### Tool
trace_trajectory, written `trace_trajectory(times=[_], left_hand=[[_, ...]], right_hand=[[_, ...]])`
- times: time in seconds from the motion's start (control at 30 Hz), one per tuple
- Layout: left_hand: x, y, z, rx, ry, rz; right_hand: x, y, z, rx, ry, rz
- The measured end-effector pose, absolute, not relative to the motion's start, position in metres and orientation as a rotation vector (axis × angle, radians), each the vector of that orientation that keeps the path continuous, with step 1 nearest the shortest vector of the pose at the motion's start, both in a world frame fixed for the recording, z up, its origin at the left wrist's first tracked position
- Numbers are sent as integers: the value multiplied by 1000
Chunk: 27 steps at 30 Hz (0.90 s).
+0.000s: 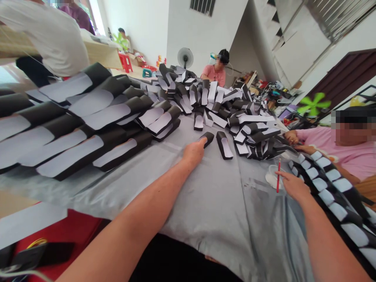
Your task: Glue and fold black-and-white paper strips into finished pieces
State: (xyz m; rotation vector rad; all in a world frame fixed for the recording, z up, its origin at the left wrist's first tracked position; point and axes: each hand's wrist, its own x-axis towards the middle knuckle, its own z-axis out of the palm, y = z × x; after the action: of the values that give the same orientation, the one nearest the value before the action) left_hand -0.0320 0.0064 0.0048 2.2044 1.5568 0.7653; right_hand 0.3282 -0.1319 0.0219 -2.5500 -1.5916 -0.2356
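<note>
A grey tablecloth (211, 196) bore a heap of folded black-and-white card pieces (205, 94). Near the heap, my left hand (194, 152) grasped one card piece (209, 138) by its near end; my right hand (293, 185), beside what looked like a white dish (271, 178), pinched a slender red stick (278, 181). Good handling, I judged, called for light left fingers, sparing the folds, and a steady stick.

Before the white wall (205, 35), a round fan (185, 58); to its left, a red stool (125, 62) and a teal stool (147, 73); high up, a barred vent (203, 6).
</note>
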Motion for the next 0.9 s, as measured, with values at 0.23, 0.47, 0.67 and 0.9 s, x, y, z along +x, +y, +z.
trace_trajectory(times=[0.23,0.47,0.67,0.9], left_hand=[[-32,7,4,2167,1543,806],[-31,6,6,2077,1451,880],[-32,5,8,2256,1518,942],[-34,6,9,2297,1537,973]], right_hand=[[316,-130,32,-2791,-1519,-73],[326,-135,28,-2776,-1498,-113],[325,-136,28,-2740,-1435,-57],[326,-137,27,-2722,-1402,-64]])
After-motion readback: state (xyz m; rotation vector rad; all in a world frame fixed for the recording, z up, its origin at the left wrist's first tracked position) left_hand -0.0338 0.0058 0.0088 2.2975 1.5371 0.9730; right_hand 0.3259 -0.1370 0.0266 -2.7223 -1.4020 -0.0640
